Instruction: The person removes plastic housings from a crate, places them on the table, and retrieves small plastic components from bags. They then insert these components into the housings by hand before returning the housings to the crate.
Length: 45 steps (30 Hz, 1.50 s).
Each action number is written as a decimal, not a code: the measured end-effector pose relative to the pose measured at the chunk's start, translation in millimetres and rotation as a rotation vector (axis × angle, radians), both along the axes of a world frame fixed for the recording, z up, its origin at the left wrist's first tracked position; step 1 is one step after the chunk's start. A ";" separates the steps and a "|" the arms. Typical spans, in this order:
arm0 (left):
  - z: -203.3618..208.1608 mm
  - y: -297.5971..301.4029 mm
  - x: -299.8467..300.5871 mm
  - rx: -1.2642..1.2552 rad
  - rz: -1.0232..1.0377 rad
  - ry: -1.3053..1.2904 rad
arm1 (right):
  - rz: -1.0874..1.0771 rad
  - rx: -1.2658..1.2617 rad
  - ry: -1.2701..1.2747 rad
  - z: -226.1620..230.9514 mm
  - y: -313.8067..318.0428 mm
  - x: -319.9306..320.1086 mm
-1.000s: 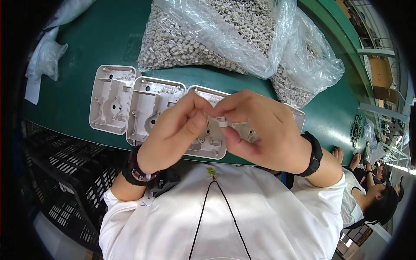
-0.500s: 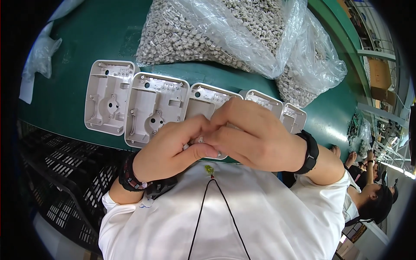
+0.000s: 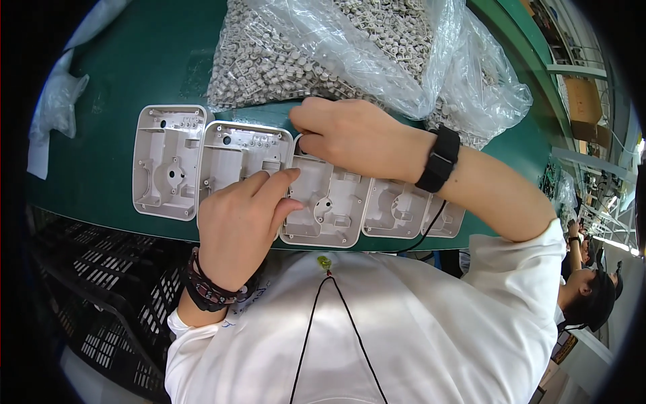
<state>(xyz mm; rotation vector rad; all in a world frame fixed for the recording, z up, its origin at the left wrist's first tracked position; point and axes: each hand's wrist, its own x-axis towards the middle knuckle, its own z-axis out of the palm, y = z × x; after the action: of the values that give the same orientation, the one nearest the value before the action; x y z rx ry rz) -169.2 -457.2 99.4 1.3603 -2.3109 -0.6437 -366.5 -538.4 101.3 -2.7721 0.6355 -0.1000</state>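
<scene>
Several pale grey plastic housings stand in a row on the green table, hollow sides up. My right hand [image 3: 350, 131] is closed above the far edge of the third housing [image 3: 321, 222]. Its fingertips point down at the housing's far left corner and hide whatever they hold. In front of the second housing [image 3: 235, 138] is my left hand [image 3: 239, 219]. Its thumb and forefinger are a little apart over the third housing's left wall, while the other fingers curl inward. The left palm is turned away, so its contents are hidden.
Beyond the housings lies a large clear plastic bag [image 3: 282, 64] full of small pale grey plastic parts. Black plastic crates [image 3: 101, 283] stand below the table's front edge at left. Crumpled clear film [image 3: 57, 111] lies far left. Another person [image 3: 585, 289] is at the right.
My hands were together over the third housing, with small pale parts showing at the left fingers. They have separated: the right moved far over the housing's edge, the left moved left.
</scene>
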 end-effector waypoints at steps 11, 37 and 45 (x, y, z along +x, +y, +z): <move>-1.5 -2.7 4.4 0.055 0.001 0.001 | 0.007 0.025 -0.078 -5.0 13.6 -19.8; -3.2 6.2 28.5 0.396 0.236 0.915 | -0.147 0.150 -0.492 44.7 36.2 43.8; -7.2 11.3 29.2 0.312 0.229 0.735 | -0.104 0.147 -0.165 52.5 36.1 45.4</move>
<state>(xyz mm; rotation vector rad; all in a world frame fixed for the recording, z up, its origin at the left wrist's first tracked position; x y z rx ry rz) -140.1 -445.9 92.2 1.2074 -1.4930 -1.2180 -321.1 -502.4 153.8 -2.5574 0.7129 -0.2888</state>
